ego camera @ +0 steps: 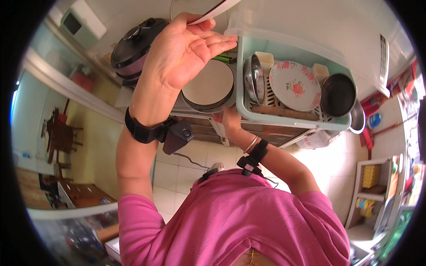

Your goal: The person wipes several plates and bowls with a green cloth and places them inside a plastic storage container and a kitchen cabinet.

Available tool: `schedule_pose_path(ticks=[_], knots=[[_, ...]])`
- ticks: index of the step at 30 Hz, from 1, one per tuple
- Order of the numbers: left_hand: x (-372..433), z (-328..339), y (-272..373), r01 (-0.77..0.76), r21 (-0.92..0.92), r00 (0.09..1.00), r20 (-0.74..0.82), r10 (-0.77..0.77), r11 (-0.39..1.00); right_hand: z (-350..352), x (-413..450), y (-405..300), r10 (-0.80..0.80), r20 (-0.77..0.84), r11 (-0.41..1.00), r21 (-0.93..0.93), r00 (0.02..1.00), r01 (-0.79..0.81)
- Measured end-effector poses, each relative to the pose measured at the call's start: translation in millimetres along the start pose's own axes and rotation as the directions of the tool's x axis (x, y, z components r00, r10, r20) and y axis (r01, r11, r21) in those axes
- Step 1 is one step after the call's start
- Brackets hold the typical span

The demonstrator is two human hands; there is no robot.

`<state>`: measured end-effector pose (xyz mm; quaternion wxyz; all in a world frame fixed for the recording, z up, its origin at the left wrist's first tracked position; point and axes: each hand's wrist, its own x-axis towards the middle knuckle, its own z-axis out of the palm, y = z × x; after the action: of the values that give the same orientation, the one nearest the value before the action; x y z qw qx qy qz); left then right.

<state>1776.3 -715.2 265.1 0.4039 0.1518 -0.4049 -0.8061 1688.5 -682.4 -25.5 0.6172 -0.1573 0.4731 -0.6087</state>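
My left hand (191, 50) is raised, palm towards me, above a stack of round white plates (209, 83). Its thumb and a finger pinch a thin, pale, curved item (214, 11) with a dark red edge, cut off by the picture's top; what it is cannot be told. Low beside the stack's front rim is my right hand (231, 119), blurred, holding nothing that shows; whether it touches the plates is unclear. To the right, a pale green plastic dish box (299, 123) holds a flowered plate (294, 86), a metal bowl (256, 79), a dark pan (338, 95) and a wooden rolling pin (286, 112).
A black-lidded cooker (136, 46) stands left of the plates. The dish box has a raised translucent lid (299, 26). Below the countertop are cabinet doors (203, 129). A metal basin (357, 116) sits beyond the box, and a shelf unit (369, 196) stands at the right.
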Motion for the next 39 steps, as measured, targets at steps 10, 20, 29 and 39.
schedule_pose_path(ticks=[10,20,29,39], knots=[[12.2,-3.0,11.9,0.042,0.006,0.995,0.094,-0.043,0.999,-2.7,5.4,1.9,-0.164,0.022,0.986,-0.006,0.986,0.164],[22.3,-2.6,17.8,-0.077,-0.012,0.992,0.1,0.078,0.997,-5.5,-40.4,22.8,-0.147,0.032,0.989,0.015,0.989,0.147],[24.5,-4.8,18.8,0.042,-0.041,0.989,0.143,-0.036,0.998,-16.7,-131.6,10.1,-0.087,0.169,0.994,-0.047,0.982,0.097],[21.2,5.3,2.0,-0.076,-0.029,0.992,0.096,0.078,0.997,-96.9,-255.5,-52.4,-0.055,0.103,0.995,-0.075,0.993,0.063]])
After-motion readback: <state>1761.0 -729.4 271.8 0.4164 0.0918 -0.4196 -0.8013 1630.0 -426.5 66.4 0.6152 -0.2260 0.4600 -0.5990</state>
